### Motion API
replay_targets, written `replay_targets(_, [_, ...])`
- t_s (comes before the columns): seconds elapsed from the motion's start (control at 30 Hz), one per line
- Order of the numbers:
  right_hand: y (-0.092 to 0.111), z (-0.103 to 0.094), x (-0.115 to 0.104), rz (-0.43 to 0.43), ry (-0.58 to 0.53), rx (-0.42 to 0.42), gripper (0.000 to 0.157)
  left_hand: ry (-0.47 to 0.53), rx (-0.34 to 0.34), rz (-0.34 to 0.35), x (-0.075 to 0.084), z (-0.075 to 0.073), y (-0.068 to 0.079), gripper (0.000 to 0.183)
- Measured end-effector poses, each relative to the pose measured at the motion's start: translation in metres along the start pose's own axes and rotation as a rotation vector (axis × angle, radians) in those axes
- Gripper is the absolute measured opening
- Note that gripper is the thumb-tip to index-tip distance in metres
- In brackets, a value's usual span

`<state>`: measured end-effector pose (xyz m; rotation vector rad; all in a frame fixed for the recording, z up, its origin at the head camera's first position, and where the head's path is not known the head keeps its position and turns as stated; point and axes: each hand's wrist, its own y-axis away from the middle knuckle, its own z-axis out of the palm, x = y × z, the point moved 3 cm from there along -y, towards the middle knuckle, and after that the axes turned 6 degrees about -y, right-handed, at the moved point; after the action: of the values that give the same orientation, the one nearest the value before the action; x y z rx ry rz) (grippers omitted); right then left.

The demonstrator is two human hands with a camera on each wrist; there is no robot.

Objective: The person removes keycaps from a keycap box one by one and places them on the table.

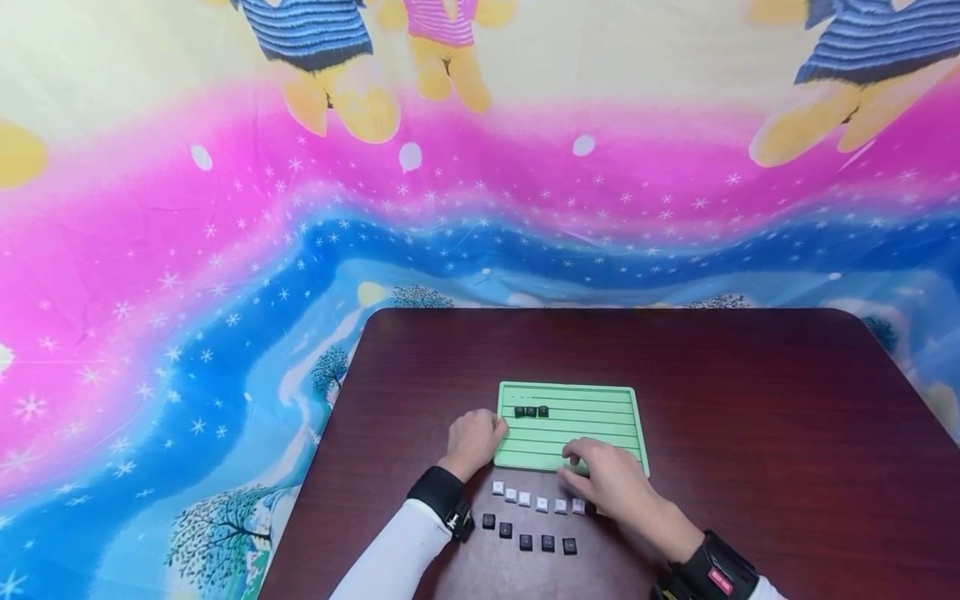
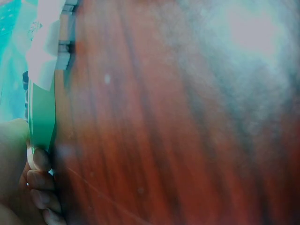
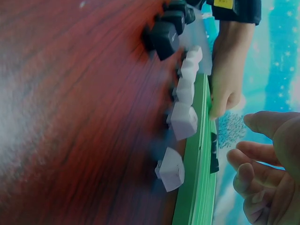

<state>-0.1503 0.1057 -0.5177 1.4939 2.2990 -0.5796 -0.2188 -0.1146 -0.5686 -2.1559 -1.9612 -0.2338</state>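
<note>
In the head view, a green ridged tray (image 1: 567, 385) lies on the table with three black keycaps (image 1: 531, 412) side by side on one of its upper ridges. My left hand (image 1: 468, 442) grips the tray's left edge; the left wrist view shows its curled fingers (image 2: 41, 180) at the green side. Over the tray's lower right part hovers my right hand (image 1: 611, 483), its fingers loosely bent with nothing between them. Several white keycaps (image 1: 542, 505) form a row just below the tray, the rightmost partly covered by the right hand. Nearer me runs a row of several black keycaps (image 1: 526, 542).
The dark red-brown wooden table (image 1: 757, 417) extends to both sides of the tray and behind it. Past its far edge hangs a colourful printed cloth (image 1: 480, 183). Both wrists wear black straps (image 1: 437, 493) with cameras.
</note>
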Motion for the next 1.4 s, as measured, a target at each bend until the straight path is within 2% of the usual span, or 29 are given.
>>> replay_targets(0.97, [-0.039, 0.007, 0.011, 0.047, -0.026, 0.024, 0.024, -0.007, -0.008, -0.002, 0.0, 0.0, 0.0, 0.051])
replay_targets(1.4, [-0.053, 0.012, 0.015, 0.078, -0.033, 0.022, 0.024, 0.016, 0.02, 0.015, 0.001, -0.002, 0.001, 0.051])
